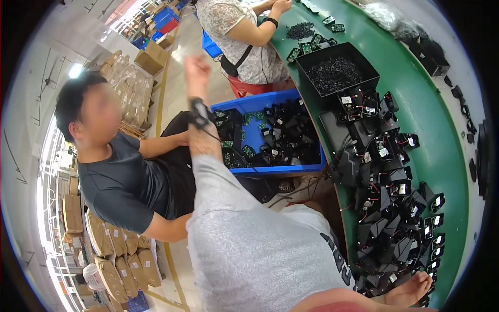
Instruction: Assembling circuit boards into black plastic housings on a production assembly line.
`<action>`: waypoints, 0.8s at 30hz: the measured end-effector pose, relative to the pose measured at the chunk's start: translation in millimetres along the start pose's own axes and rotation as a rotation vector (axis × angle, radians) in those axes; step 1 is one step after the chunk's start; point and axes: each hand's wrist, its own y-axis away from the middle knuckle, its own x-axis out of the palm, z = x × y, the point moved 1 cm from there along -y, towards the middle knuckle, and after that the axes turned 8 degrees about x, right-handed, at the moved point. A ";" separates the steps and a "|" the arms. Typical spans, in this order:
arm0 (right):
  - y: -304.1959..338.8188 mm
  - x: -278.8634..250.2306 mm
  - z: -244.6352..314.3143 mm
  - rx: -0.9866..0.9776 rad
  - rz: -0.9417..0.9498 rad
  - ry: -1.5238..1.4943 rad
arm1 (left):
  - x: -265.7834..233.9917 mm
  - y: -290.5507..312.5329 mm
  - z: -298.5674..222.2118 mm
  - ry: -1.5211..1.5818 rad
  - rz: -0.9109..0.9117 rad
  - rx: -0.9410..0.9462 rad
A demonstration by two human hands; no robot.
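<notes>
My left hand [197, 68] is raised over the aisle beside a blue bin, closed in a fist and slightly blurred; I see nothing in it. A black band with a cord [200, 113] wraps that wrist. Over the near end of the green workbench, my right hand [411, 291] has loosely curled fingers and a partly visible palm, with nothing visible in it. Close to it lies a large heap of black plastic housings [395, 229] with red wires and white labels. Several small black housings [437, 244] line the heap's right side.
The blue bin [321, 156] holds green circuit boards and black parts. An open black box [371, 83] of small dark pieces stands on the green workbench [436, 156]. One person [130, 177] sits at left; another [234, 41] works at the far bench. Wrapped cartons [125, 88] stand behind.
</notes>
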 end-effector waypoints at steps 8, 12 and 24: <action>6.8 12.0 3.2 0.010 -0.093 -0.032 | 2.4 13.5 -58.9 -1.399 0.533 0.402; 5.9 43.9 11.7 -0.022 0.031 -0.031 | -41.5 135.1 89.9 -1.617 1.055 -0.363; 10.6 63.5 19.8 -0.051 -0.157 0.165 | -13.9 356.1 154.7 -1.421 1.065 -0.915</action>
